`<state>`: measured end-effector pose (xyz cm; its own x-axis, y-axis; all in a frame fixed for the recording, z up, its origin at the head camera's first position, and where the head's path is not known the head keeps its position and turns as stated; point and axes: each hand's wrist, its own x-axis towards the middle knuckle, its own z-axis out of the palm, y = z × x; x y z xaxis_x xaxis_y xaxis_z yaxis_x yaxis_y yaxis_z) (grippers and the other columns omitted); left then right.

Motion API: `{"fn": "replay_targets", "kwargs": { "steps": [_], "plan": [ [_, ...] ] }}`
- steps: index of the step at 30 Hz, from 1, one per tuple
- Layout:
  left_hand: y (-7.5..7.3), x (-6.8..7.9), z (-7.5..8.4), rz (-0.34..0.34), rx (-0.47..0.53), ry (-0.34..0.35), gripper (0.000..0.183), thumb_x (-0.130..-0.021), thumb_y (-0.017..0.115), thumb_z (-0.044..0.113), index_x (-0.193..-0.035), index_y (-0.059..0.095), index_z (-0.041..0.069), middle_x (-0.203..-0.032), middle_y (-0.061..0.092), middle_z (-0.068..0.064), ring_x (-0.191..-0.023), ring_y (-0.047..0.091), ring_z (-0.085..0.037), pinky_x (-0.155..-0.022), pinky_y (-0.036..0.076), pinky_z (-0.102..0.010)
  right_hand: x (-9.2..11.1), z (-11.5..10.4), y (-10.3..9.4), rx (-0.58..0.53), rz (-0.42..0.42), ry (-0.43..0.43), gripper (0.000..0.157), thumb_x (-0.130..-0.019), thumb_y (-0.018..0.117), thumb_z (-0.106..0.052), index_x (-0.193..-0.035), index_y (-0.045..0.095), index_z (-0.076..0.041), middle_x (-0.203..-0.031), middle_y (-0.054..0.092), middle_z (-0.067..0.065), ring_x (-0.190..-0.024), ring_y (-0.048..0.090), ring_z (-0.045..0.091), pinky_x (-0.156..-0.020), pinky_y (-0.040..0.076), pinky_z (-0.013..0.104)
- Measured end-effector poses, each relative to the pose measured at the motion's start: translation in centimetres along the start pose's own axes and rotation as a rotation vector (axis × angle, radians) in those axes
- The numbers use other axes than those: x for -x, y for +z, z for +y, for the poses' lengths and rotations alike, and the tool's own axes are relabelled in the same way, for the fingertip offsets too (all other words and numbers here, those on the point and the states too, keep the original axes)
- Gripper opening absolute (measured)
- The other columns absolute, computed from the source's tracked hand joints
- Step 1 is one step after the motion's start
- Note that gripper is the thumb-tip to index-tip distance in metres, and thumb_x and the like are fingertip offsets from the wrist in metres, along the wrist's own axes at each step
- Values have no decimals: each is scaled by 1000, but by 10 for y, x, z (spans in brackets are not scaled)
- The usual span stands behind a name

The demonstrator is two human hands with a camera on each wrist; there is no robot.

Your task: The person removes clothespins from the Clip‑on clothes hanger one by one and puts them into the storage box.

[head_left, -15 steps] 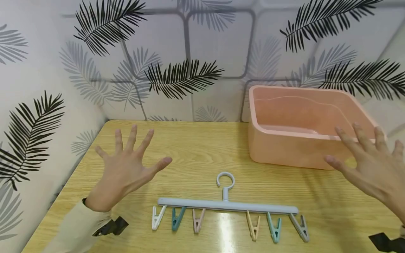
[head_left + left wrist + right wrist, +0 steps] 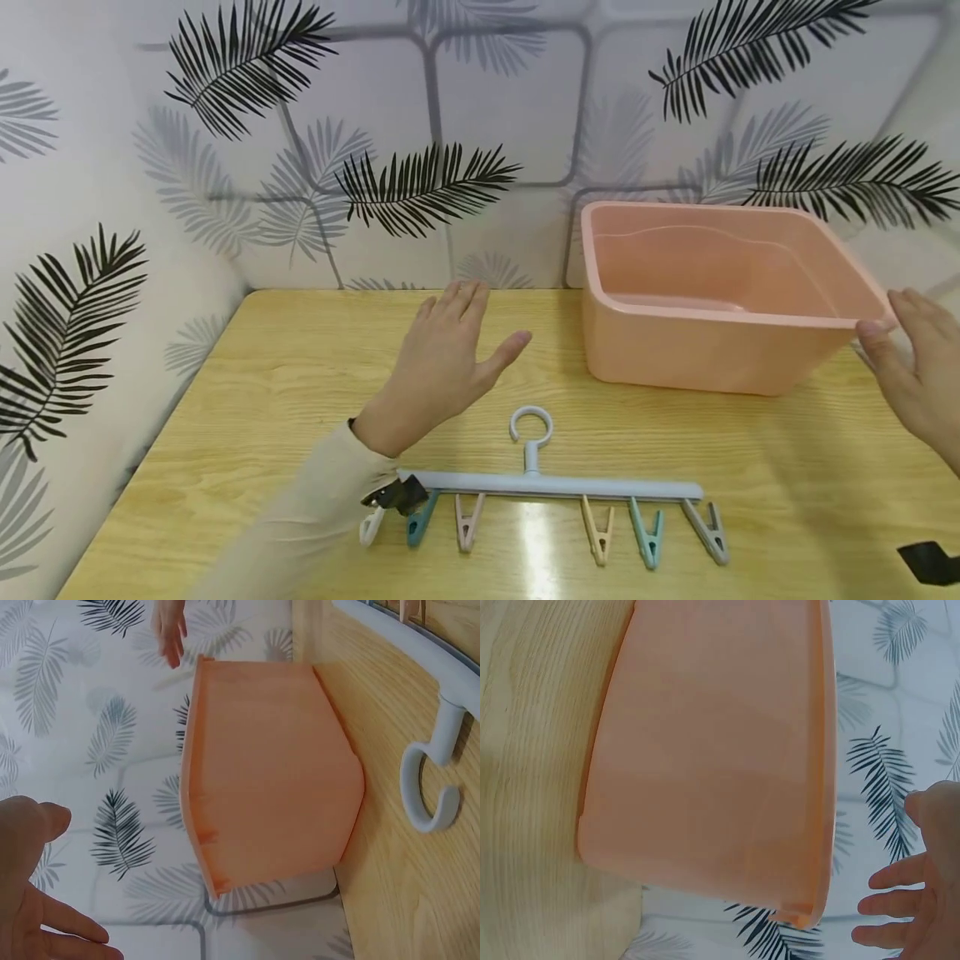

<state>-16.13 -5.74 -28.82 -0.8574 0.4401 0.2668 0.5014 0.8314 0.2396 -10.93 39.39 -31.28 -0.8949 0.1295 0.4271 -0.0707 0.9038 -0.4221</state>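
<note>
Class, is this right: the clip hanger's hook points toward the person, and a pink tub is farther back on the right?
No: the hook of the clip hanger points toward the leaf-print backdrop, as the head view shows; the rest stands.

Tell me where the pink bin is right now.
In the head view, the pink bin stands on the table at back right, beyond the hanger, between the left hand and right hand.

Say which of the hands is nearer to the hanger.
Left. In the head view, the left hand is up and left of the hook of the hanger; the right hand is farther off, by the tub's right end.
</note>
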Motion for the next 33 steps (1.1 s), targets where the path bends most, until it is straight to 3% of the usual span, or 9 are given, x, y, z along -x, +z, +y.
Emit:
{"fn": "replay_targets", "kwargs": {
  "steps": [4, 16, 20, 27, 33],
  "plan": [
    [13, -12, 17, -10, -5, 53, 79, -98, 39, 58, -145, 34, -5, -149, 36, -21, -141, 28, -34, -113, 22, -47, 1, 11, 0, 11, 3, 25, 65, -105, 30, -38, -146, 20, 11, -152, 17, 32, -142, 11, 47, -114, 5, 56],
    [48, -38, 51, -47, -7, 119, 79, -99, 35, 58, -147, 30, -4, -153, 30, -20, -144, 23, -31, -116, 17, -41, -1, 26, 4, 29, -26, 44, 68, -105, 31, -40, -146, 16, 12, -150, 14, 35, -139, 11, 52, -112, 7, 59],
    [56, -46, 62, -38, 12, 149, 78, -100, 35, 56, -148, 28, -5, -154, 28, -21, -144, 22, -31, -115, 18, -41, -3, 32, 5, 30, -60, 30, 66, -105, 31, -37, -145, 15, 13, -150, 12, 35, -138, 12, 53, -112, 6, 59],
    [65, -60, 76, -25, -43, 204, 74, -101, 32, 53, -148, 27, -4, -155, 26, -20, -145, 21, -29, -115, 19, -40, -3, 35, 8, 64, -46, -6, 67, -105, 33, -38, -143, 22, 15, -149, 15, 35, -134, 15, 58, -110, 6, 62],
    [75, -69, 84, -58, -67, 174, 75, -102, 28, 54, -149, 25, -4, -155, 24, -19, -145, 18, -29, -116, 18, -38, -1, 35, 9, 117, -106, 37, 71, -104, 28, -45, -148, 15, 9, -153, 7, 30, -135, 10, 57, -110, 5, 63]
  ]
}}
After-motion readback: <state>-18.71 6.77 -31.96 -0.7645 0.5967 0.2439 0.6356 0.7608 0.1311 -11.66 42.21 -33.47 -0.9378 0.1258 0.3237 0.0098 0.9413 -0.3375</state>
